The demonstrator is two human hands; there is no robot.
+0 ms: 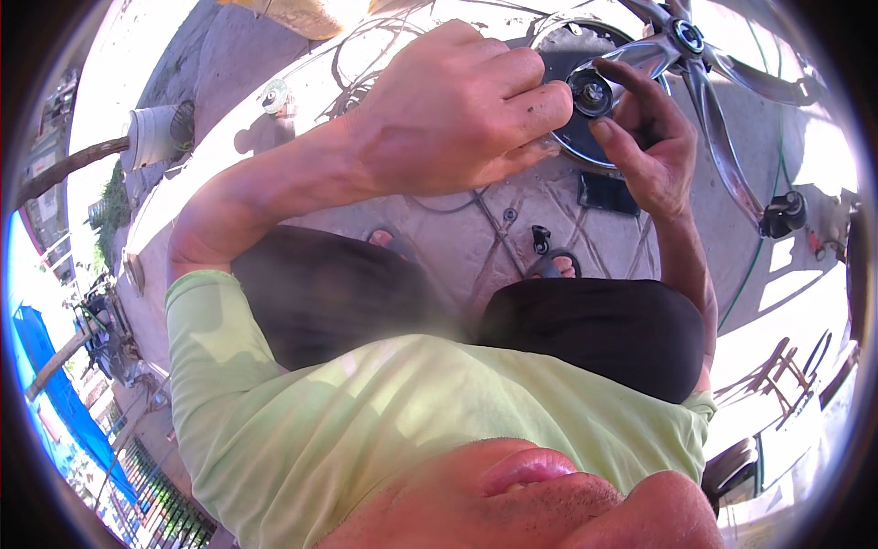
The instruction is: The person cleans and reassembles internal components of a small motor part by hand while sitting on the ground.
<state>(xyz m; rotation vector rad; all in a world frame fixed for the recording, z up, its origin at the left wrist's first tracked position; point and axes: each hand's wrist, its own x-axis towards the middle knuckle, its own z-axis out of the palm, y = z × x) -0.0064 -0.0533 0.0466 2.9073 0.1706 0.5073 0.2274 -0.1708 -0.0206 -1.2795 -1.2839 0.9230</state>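
Observation:
My right hand pinches a small black round part that looks like a caster wheel between thumb and fingers, its metal centre facing up. Close on its left is my left hand, closed with the back of the hand up. Whatever its fingers hold is hidden. Under both hands lies a round black disc with a shiny rim. A chrome star-shaped chair base stands to the right, with a black caster on one leg. Another small black caster sits on the floor by my foot.
A flat black rectangular thing lies below the disc. Nearby is a small ring on the tiles. Loose cables spread behind my left hand. At the left stands a white bucket. Wooden bars are at the right.

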